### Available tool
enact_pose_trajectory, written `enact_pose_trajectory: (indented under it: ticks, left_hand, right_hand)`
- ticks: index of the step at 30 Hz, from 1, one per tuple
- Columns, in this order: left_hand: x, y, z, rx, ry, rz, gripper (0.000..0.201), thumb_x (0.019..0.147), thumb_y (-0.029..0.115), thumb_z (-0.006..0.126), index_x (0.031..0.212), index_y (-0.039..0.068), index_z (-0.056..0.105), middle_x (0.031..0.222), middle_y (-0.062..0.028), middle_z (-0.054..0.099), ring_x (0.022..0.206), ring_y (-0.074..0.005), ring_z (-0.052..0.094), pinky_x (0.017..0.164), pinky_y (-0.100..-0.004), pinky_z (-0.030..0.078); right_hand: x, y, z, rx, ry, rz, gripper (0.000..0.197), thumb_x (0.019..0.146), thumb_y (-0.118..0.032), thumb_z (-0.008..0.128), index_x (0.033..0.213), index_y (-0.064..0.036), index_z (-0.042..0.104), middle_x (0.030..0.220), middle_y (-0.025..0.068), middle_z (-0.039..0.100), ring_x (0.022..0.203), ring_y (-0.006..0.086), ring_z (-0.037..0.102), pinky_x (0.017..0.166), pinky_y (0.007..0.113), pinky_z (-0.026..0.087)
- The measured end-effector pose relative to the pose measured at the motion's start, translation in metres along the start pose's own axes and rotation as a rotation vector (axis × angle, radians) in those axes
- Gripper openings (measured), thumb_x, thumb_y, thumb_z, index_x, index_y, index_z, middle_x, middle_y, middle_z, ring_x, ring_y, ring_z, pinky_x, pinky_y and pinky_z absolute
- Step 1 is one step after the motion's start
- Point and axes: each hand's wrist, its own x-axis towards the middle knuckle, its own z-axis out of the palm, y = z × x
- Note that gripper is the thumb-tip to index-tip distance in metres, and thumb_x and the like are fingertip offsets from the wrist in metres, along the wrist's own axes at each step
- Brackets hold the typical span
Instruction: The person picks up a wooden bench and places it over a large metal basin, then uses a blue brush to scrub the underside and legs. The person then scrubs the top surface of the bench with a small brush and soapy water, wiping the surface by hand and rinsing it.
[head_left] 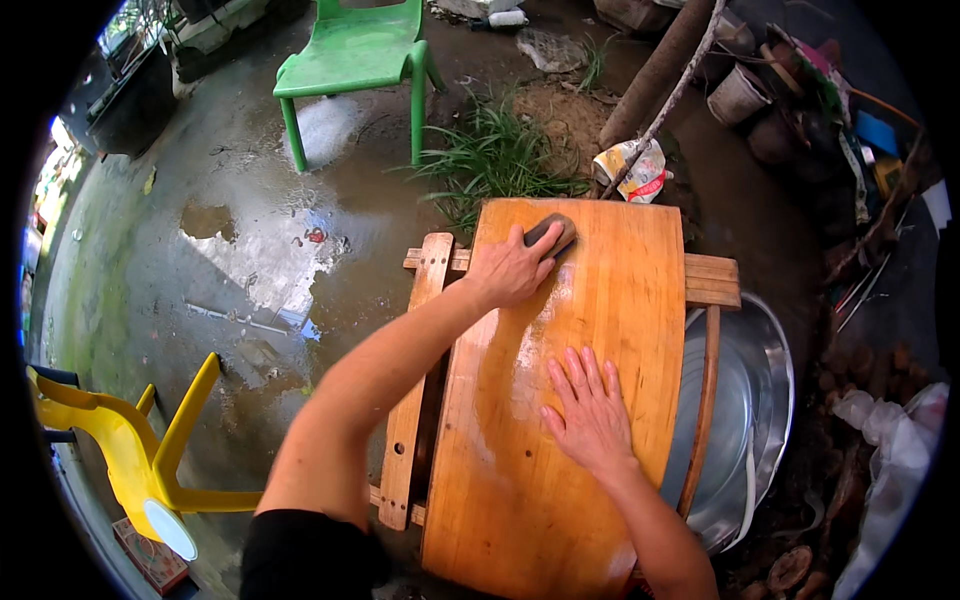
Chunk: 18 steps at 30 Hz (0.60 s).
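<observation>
A wet, orange-brown wooden board [600,300] stretches out in front of me. Toward its far left, my left hand [508,268] has its fingers closed around a dark grey-brown block [553,236] pressed on the surface; whether it is a stone or a scrubbing pad cannot be made out. My right hand [590,415] lies flat on the middle of the board, fingers stretched out, holding nothing. Water shines along the wood between the two hands. Under the board, wooden rails stick out, with a narrow slat [403,430] along its left side.
At right, a round metal basin [785,400] holds water and a white hose [749,480]. A green chair [350,65] stands beyond, a yellow chair [120,450] is at left. Grass [500,150], a tree trunk [655,75] and a crumpled bag [632,172] lie past the board's far edge.
</observation>
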Motion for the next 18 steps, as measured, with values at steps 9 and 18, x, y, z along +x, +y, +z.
enact_pose_trajectory:
  ticks: [9,18]
  left_hand:
    - [0.052,-0.022,0.026,0.036,0.336,-0.172,0.049,0.092,0.030,0.044,0.139,0.021,0.030,0.119,-0.0291,0.049,0.094,-0.0453,0.061,0.078,-0.0497,0.053]
    - [-0.013,0.066,0.013,-0.194,0.062,0.127,0.047,0.092,0.030,0.048,0.136,0.029,0.029,0.107,-0.0264,0.054,0.082,-0.0427,0.063,0.072,-0.0523,0.052]
  right_hand:
    - [0.006,-0.012,0.000,0.047,0.025,-0.044,0.059,0.089,-0.036,0.053,0.140,-0.0096,0.040,0.146,0.0120,0.036,0.138,0.0296,0.029,0.112,0.050,0.021]
    - [0.000,0.001,0.005,0.000,0.017,-0.025,0.054,0.093,-0.036,0.047,0.138,-0.0063,0.041,0.146,0.0121,0.035,0.140,0.0285,0.024,0.113,0.048,0.020]
